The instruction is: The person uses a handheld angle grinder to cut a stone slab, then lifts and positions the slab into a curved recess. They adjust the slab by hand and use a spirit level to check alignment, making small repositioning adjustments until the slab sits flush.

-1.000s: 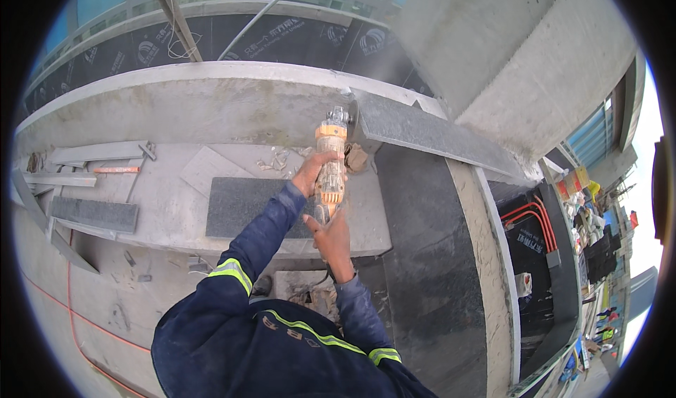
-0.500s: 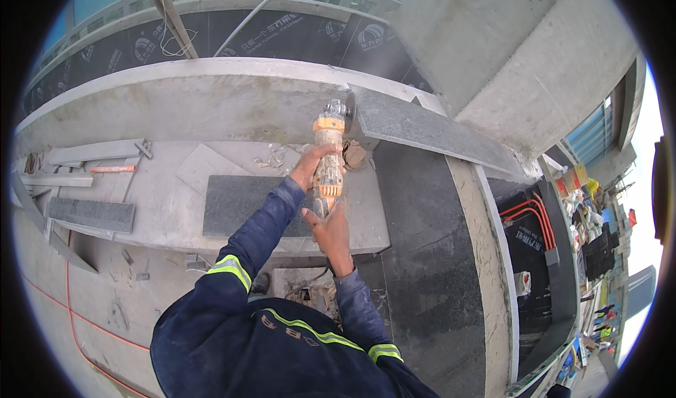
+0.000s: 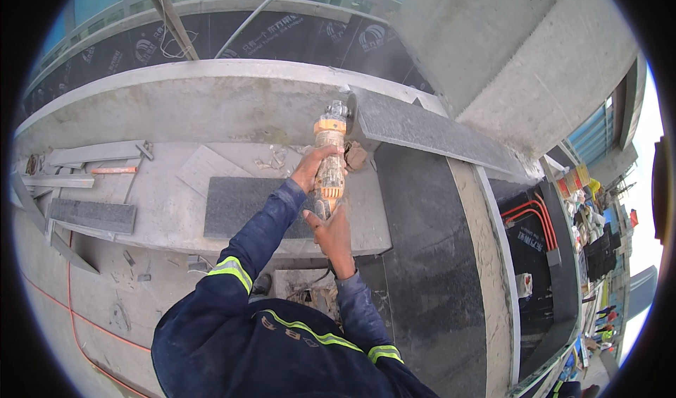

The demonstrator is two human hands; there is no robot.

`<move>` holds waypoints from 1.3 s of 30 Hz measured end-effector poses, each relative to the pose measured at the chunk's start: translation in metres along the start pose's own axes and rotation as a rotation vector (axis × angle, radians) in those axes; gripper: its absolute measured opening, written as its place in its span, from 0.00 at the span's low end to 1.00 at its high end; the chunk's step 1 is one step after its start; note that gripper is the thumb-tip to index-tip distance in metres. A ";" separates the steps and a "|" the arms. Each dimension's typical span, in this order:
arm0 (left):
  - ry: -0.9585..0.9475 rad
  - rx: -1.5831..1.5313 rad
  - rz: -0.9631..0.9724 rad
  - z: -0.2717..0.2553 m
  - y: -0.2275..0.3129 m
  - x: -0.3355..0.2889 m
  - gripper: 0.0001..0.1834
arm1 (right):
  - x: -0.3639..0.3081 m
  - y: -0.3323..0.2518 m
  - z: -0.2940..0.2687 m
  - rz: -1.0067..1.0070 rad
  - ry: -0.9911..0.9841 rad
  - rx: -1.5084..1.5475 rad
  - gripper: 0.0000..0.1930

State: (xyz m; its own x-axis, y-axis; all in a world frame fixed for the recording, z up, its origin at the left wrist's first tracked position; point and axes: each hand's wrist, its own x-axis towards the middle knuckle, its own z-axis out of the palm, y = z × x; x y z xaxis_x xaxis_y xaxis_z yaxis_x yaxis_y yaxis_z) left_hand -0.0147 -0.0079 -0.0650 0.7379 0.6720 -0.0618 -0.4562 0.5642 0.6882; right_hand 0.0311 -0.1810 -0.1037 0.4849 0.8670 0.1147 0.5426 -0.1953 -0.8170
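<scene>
Both of my hands are closed on a dusty orange angle grinder (image 3: 329, 141). My left hand (image 3: 310, 167) wraps round the middle of its body, and my right hand (image 3: 332, 237) grips the rear end below. The grinder's round blade (image 3: 352, 108), seen nearly edge-on, is at the left end of a long grey stone slab (image 3: 429, 126). Whether the blade is in the stone or only against its edge, I cannot tell. That slab lies along the low concrete wall. A dark stone slab (image 3: 243, 206) lies flat on the ledge beside my left forearm.
Grey stone strips (image 3: 93, 215) and an orange-red piece (image 3: 114, 170) lie at the left. Crumpled brown material (image 3: 355, 156) sits just right of the grinder. An orange cord (image 3: 69, 292) crosses the floor at lower left. Red pipes (image 3: 542, 218) rise at the right, beside a concrete column (image 3: 549, 67).
Almost nothing differs. My hands and the grinder keep their place at the slab's end; the whole view has shifted very slightly.
</scene>
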 end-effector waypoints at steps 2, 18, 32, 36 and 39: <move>0.000 -0.003 -0.005 -0.002 0.001 -0.001 0.19 | -0.002 -0.009 -0.004 0.053 -0.071 0.016 0.34; 0.009 0.037 0.026 0.001 -0.004 -0.006 0.18 | -0.010 -0.009 -0.009 0.098 -0.082 0.032 0.34; 0.071 -0.015 0.069 -0.002 -0.028 -0.043 0.23 | -0.043 0.010 -0.012 -0.172 0.035 -0.245 0.31; 0.146 -0.173 0.137 -0.023 -0.049 -0.102 0.24 | -0.080 0.019 -0.025 -0.034 -0.354 0.180 0.30; 0.184 -0.239 0.177 -0.036 -0.067 -0.163 0.24 | -0.112 0.024 -0.028 0.089 -0.698 0.534 0.26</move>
State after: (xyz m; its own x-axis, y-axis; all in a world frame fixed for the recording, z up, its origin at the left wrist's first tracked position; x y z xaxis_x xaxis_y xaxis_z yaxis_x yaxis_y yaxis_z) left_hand -0.1220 -0.1383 -0.1273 0.5452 0.8323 -0.1005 -0.6886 0.5129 0.5126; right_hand 0.0091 -0.2955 -0.1208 -0.1136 0.9750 -0.1908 0.0450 -0.1868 -0.9814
